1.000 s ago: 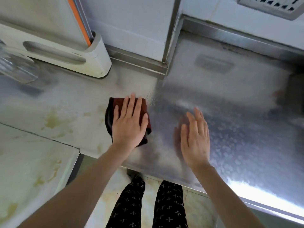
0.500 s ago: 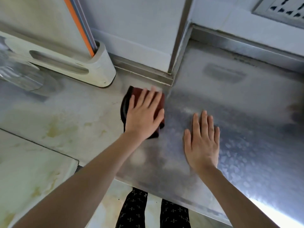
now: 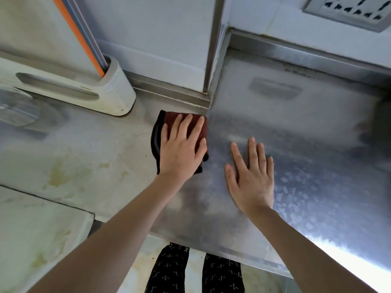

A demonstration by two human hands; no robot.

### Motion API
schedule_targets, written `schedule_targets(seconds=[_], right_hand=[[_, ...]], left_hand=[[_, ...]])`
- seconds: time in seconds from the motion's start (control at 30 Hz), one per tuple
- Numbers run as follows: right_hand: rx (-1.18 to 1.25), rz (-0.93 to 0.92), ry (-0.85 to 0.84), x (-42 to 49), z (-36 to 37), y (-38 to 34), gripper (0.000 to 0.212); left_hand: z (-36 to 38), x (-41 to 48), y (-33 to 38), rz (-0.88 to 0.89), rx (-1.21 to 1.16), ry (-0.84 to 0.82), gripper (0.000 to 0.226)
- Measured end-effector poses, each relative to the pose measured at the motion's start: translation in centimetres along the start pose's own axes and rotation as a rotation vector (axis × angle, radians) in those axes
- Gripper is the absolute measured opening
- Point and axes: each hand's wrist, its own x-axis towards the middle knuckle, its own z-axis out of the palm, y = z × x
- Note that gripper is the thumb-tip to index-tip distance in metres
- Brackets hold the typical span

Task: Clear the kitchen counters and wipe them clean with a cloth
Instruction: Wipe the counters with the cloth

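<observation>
A folded dark red cloth [image 3: 169, 119] lies flat on the steel counter [image 3: 317, 166], close to the inner corner of the back wall. My left hand [image 3: 182, 149] presses on the cloth with straight, spread fingers and covers most of it. My right hand [image 3: 251, 178] rests flat on the bare steel just right of the cloth, fingers straight. Yellowish stains [image 3: 61, 174] mark the counter's left part.
A white holder [image 3: 114, 96] with upright boards [image 3: 84, 34], one orange-edged, stands at the back left. A clear glass item [image 3: 17, 111] sits at the far left edge. A pale lower surface [image 3: 38, 233] lies front left. A wall socket [image 3: 349, 9] is top right.
My left hand has pushed the cloth away from me, toward the back wall corner. My right hand has shifted slightly forward on the steel, still flat.
</observation>
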Motion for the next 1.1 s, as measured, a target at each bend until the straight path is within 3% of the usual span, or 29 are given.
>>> schedule_targets(seconds=[0.07,0.23,0.4,0.53,0.67,0.73,0.9,1.1], right_hand=[[-0.006,0.004,-0.004,0.0,0.0,-0.1,0.055],[-0.016,0.013,-0.017,0.0,0.0,-0.1,0.055],[-0.028,0.019,-0.004,0.1,0.2,-0.1,0.057],[-0.016,0.028,0.004,0.0,0.1,-0.2,0.059],[-0.006,0.034,-0.016,0.0,-0.2,-0.3,0.063],[0.000,0.034,-0.027,-0.1,-0.5,-0.5,0.065],[0.033,-0.001,0.133,0.4,-0.9,-4.3,0.062],[0.207,0.283,0.203,2.5,-0.9,-3.7,0.055]], left_hand=[[0.0,-2.3,1.3,0.000,-0.013,-0.006,0.051],[-0.7,-5.6,-1.1,0.372,-0.003,-0.126,0.052],[-0.9,0.5,-4.7,0.097,0.034,-0.042,0.052],[-1.1,-2.7,-3.6,-0.113,0.001,-0.003,0.052],[-2.0,-10.8,-4.7,0.039,0.013,-0.138,0.055],[-2.4,-10.7,-7.3,0.098,0.032,-0.153,0.055],[-2.9,-5.1,-9.8,-0.096,0.041,-0.117,0.056],[-2.2,-5.9,-8.6,-0.116,0.044,-0.125,0.060]])
